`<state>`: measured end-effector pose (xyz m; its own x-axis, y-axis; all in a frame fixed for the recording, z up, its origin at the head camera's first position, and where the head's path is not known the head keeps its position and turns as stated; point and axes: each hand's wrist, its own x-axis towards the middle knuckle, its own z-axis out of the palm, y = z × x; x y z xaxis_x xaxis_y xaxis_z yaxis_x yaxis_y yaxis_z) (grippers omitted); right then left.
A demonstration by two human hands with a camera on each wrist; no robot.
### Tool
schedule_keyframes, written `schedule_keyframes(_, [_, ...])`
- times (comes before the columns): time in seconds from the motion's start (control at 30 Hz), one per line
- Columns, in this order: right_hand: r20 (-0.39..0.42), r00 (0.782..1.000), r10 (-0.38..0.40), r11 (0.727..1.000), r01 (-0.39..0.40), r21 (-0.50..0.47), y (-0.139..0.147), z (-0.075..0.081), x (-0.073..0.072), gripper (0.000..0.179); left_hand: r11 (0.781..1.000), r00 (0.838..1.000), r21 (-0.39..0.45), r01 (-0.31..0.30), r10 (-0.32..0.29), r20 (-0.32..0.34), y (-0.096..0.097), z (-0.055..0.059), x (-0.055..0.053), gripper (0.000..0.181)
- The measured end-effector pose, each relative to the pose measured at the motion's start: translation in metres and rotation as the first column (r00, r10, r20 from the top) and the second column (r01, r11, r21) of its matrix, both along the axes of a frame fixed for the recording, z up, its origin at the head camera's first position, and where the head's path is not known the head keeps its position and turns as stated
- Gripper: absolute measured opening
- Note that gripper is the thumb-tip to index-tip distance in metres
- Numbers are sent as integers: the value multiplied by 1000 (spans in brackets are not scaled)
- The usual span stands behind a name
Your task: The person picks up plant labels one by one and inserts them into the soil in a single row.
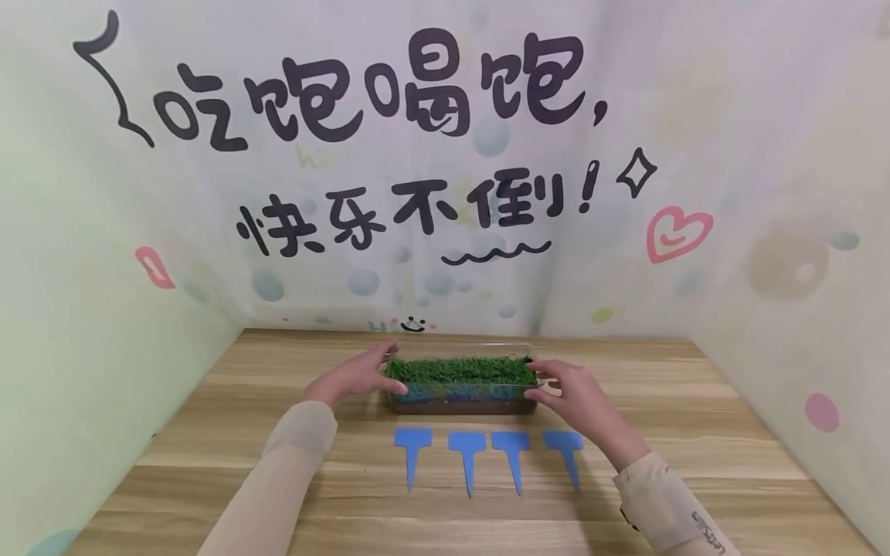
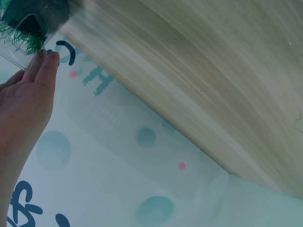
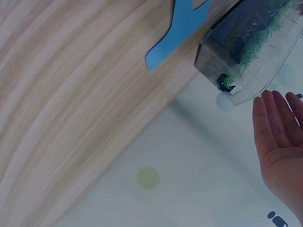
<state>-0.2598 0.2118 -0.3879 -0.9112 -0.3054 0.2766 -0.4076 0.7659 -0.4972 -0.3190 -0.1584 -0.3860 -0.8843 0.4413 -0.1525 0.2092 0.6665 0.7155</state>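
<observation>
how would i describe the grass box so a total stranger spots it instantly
On the wood-grain table near the lettered wall, look between the left hand and right hand. There sits a long, clear container of green artificial grass, blue showing through its front. Unlike the four flat blue T-shaped plant labels before it, it is see-through and box-shaped.

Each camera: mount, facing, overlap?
Head: on the head, facing forward and down at the clear box and four blue tags; shows left hand, right hand, sleeves.
Left wrist: on that wrist, facing one box end, table, wall; left hand shows.
Right wrist: on that wrist, facing the other box end; right hand shows.
Shared: head and right wrist both see a blue tag.
</observation>
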Motion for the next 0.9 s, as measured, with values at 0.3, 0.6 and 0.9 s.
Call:
schedule_keyframes(0.3, [21,1000,7,1000,-7,-2,-2,-1,1,48,1000,1000,-11,-2,2,-9,0,1,1,95])
schedule_keyframes(0.6, [20,1000,17,1000,-17,-4,-7,0,4,47,1000,1000,-1,-1,1,1,1,2,1,95])
schedule_keyframes(0.9, [15,1000,19,1000,-20,14,-11,0,8,48,1000,1000,-2,-1,1,1,1,2,1,94])
